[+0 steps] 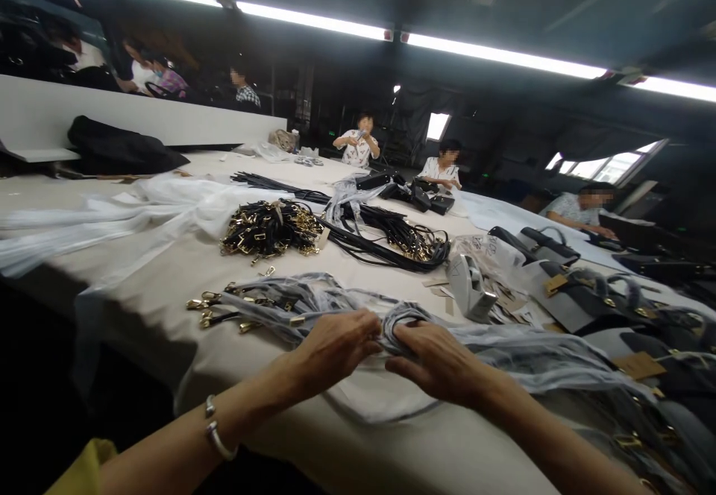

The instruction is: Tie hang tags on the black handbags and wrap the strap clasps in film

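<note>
A grey strap wrapped in thin clear plastic is wound into a small coil (403,325) above the front edge of the table. My right hand (439,364) is closed around the coil's near right side, thumb and fingers pressed on it. At the coil's left edge, my left hand (338,342) has its fingers curled together; what lies between them is hidden. Under and beyond my left hand, plastic-wrapped straps (268,305) run left, ending in gold snap hooks (208,300). More plastic-sheathed straps (537,346) stretch right from beneath my right hand.
Black straps with gold buckles (274,230) lie bundled beyond my hands, beside long black straps (385,253). A white tape dispenser (468,290) stands right of centre. Grey-and-black handbags (582,294) fill the right side. White sheeting (168,208) spreads left. Several people sit farther back.
</note>
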Available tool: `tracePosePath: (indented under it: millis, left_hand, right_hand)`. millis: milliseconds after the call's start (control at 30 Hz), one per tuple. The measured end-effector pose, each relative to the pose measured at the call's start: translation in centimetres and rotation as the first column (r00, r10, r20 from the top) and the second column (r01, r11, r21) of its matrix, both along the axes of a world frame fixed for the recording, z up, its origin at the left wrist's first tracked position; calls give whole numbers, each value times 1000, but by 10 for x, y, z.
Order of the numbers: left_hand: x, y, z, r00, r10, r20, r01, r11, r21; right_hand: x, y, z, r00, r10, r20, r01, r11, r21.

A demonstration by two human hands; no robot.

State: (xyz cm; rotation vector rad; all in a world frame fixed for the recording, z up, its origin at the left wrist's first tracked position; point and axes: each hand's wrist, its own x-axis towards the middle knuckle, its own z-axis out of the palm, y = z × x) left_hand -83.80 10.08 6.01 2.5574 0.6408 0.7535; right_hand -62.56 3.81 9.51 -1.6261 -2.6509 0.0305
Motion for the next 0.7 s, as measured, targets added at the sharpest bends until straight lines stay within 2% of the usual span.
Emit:
tracePosePath:
  millis: [67,200,333,433,533,633,700]
  left_hand:
    - [7,26,4,1000,12,-13,-10,990,140]
    - [24,79,12,997,-7,-75,31,947,320]
    - [42,134,7,978,-24,-206,120,877,466]
    - [58,173,-14,964,-10,-265,139,871,471]
    - [75,204,-45,934,-29,-355,192,880,435]
    - [86,222,-70,913,-73,-402,218,919,329]
    - [89,227,-77,915,-109,-388,214,947,239]
  right_hand:
    - [4,22,-2,1000,-13,-22,13,1000,13]
    - [17,72,-6,995,11,-97,-8,1000,30]
    - [36,128,-22,990,50,-129,-44,998,50]
    - [50,169,-47,985,104,-139,-100,994,40]
    - [62,201,-76,970,179,-164,-180,984,9]
    - [74,217,-97,951,212,-227,-214,977,16]
    - [82,220,-107,926,207,-317,-196,978,67]
